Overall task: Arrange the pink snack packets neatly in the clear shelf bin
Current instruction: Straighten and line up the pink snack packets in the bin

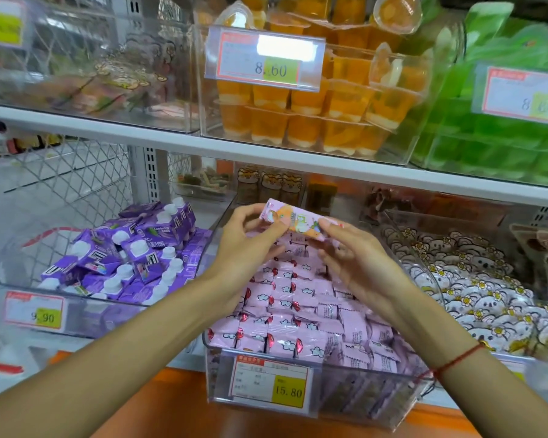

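While both hands hold one pink snack packet (293, 221) above the clear shelf bin (355, 393) at centre frame, the main risk is a drop into the wrong slot. Left hand (250, 245) pinches the packet's left end with thumb and curled fingers; right hand (358, 257) pinches the right end, fingers partly curled and blurred, so I can't tell how firm that grip is. Packet is held clear of the pile, tilted down to the right. Rows of pink packets (285, 311) already fill the bin close to its rim, left rows face-up and tidy, right side (355, 339) showing backs and sitting looser. Likely failure modes: pressing this one in will buckle a neighbouring row; a slick wrapper slides out of a two-point pinch; a packet rides over the low front wall near the 15.80 price tag (271, 385) and falls to the orange ledge (178, 403). Stray packets could also tip right into the bin of white bear packets (475, 295) or left toward the purple cartons (133, 248). Forearms cross the front rows, so a careless pull-back could drag packets out.
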`<state>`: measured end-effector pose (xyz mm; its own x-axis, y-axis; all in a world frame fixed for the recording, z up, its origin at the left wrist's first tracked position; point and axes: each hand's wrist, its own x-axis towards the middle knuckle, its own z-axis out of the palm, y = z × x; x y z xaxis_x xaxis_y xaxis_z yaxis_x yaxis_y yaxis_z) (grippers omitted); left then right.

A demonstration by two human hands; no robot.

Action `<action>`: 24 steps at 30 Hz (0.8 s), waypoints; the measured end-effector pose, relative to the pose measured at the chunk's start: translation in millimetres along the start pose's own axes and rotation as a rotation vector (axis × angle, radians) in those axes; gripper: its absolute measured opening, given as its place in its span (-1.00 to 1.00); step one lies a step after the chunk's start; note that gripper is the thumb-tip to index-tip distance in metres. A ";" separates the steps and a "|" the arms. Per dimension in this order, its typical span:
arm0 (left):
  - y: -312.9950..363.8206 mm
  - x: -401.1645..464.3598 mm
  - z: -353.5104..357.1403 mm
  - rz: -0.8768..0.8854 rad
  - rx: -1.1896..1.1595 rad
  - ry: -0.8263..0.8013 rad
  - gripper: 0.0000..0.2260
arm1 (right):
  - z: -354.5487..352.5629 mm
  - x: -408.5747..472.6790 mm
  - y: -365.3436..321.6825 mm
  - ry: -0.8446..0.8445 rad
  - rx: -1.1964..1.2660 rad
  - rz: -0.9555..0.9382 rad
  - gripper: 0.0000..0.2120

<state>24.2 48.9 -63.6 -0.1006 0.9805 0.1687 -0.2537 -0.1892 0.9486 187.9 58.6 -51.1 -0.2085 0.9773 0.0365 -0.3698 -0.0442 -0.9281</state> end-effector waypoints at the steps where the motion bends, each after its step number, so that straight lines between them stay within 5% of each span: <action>1: -0.8 0.3 0.2 0.022 0.054 0.010 -0.67 | -2.1 0.4 -0.1 0.013 0.029 -0.011 -0.81; 7: -8.3 2.8 -1.3 0.110 0.375 -0.074 -0.76 | -11.7 7.7 0.8 0.172 -0.204 -0.225 -0.79; 11: -16.6 -1.3 -7.3 0.285 1.137 -0.304 -0.62 | -14.8 17.4 0.5 0.395 -0.475 -0.393 -0.78; 13: -22.2 -3.9 -9.0 0.311 1.388 -0.383 -0.77 | -16.4 21.9 6.4 0.452 -0.675 -0.417 -0.78; 20: -21.6 3.1 -13.6 0.313 1.434 -0.444 -0.70 | -21.0 33.2 3.0 0.252 -1.251 -0.521 -0.71; 24: -24.3 4.5 -13.2 0.356 1.360 -0.384 -0.69 | -18.1 37.8 -10.7 0.138 -1.370 -0.513 -0.69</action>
<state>17.3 57.3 -89.5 0.3506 0.8883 0.2968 0.8393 -0.4386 0.3213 200.4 99.8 -46.6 -0.2069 0.8399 0.5017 0.7700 0.4562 -0.4461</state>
